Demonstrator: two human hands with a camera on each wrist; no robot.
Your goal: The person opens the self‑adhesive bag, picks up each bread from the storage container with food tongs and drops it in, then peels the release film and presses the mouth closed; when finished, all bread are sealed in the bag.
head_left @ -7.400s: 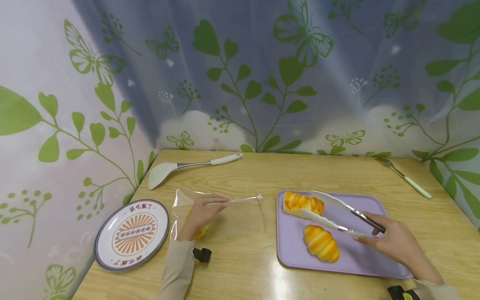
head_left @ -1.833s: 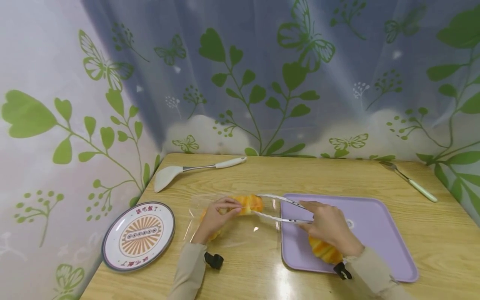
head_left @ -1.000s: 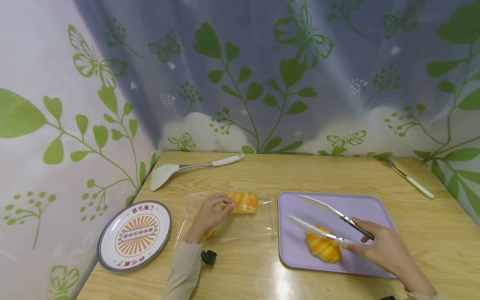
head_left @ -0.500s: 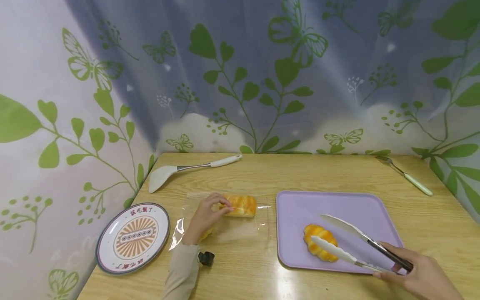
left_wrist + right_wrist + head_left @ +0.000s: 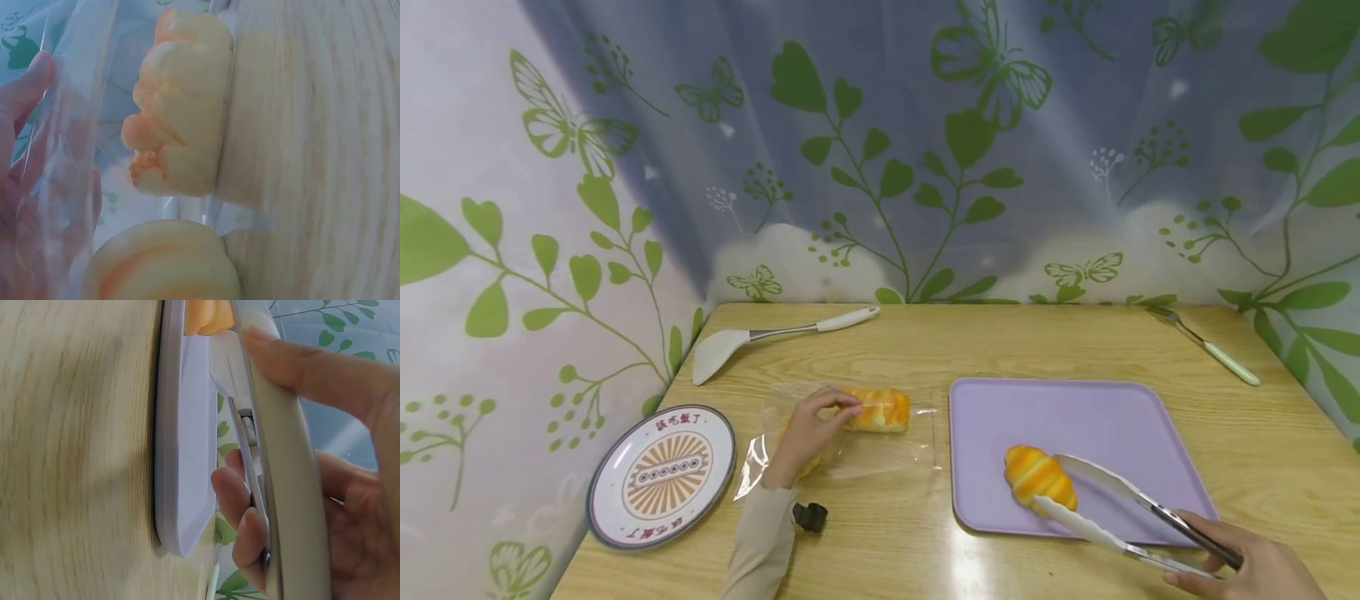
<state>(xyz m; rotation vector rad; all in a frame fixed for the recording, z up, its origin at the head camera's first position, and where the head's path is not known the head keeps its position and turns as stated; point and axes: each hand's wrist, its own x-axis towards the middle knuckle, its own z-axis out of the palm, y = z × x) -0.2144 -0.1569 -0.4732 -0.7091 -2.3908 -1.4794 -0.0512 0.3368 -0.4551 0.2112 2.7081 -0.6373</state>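
Observation:
My left hand (image 5: 812, 429) pinches the upper film of a clear plastic bag (image 5: 917, 450), lifting it over a bread loaf (image 5: 887, 408) that lies inside. A rounder bread (image 5: 165, 262) lies in the bag nearer the wrist, mostly behind the hand in the head view. With my right hand (image 5: 1262, 567) I grip metal tongs (image 5: 1086, 525), thumb on one arm and fingers on the other. Their spread white tips stand either side of the near right end of a striped bread roll (image 5: 1030, 471) on a purple tray (image 5: 1037, 404).
A round patterned plate (image 5: 715, 483) stands at the left table edge. Behind the bag lies a white spatula (image 5: 722, 350), and a fork with a pale green handle (image 5: 1228, 362) lies at the back right. A patterned curtain (image 5: 880, 167) closes off the back.
Earlier the tongs carried the loaf from the tray into the bag and released it. Since then they have moved back right and down to the roll. The left hand keeps hold of the film.

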